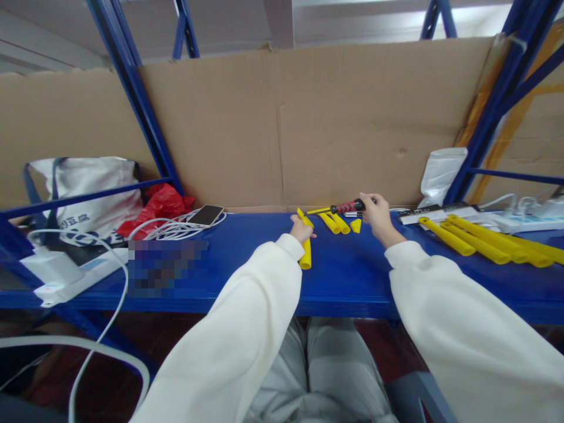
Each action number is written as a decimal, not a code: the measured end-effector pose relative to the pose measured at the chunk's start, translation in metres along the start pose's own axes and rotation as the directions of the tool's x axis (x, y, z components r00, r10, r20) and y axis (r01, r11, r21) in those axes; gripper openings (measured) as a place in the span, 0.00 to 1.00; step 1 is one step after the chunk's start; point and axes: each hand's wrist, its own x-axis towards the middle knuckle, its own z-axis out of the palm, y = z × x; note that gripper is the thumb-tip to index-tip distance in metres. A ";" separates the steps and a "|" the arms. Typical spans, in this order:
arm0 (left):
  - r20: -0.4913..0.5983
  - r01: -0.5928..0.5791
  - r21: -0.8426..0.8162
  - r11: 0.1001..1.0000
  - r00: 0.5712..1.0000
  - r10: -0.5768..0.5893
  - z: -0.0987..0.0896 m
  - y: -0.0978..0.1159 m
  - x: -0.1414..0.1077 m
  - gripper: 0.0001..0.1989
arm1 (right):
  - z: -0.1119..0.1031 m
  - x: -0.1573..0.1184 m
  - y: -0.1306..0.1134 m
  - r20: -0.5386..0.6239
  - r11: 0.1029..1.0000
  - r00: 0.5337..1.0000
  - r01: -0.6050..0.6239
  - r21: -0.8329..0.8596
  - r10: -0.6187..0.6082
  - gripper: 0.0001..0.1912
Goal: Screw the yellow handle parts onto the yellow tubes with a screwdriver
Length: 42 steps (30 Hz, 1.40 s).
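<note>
My left hand (pixel 301 230) is closed around a yellow plastic tube (pixel 305 256), which lies along the blue shelf with its flattened end pointing away from me. In my right hand (pixel 374 212) is a screwdriver (pixel 348 207) with a red and black handle, held sideways. Its shaft points left, and the tip is at the tube's far end; whether it touches the tube is too small to tell. Between my hands lie more yellow tubes (pixel 335 223) and a small yellow piece (pixel 356 225).
Several yellow tubes (pixel 484 241) lie at the right. To the left are a phone (pixel 206 215) on coiled white cable, a red plastic bag (pixel 158 207), a cloth bag (pixel 94 197) and a power strip (pixel 83 276). A cardboard wall (pixel 343 129) stands behind the blue shelf (pixel 247 247).
</note>
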 end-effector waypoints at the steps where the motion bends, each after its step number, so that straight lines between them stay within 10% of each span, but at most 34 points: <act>1: 0.000 -0.002 0.010 1.000 1.000 0.002 0.000 -0.001 0.001 0.29 | 0.001 -0.001 -0.002 0.015 0.999 0.999 -0.029 0.037 0.029 0.24; 42: 0.024 -0.043 0.115 0.992 0.999 0.041 -0.002 -0.007 0.009 0.22 | 0.006 -0.009 -0.005 0.059 0.989 0.994 -0.102 0.108 0.096 0.23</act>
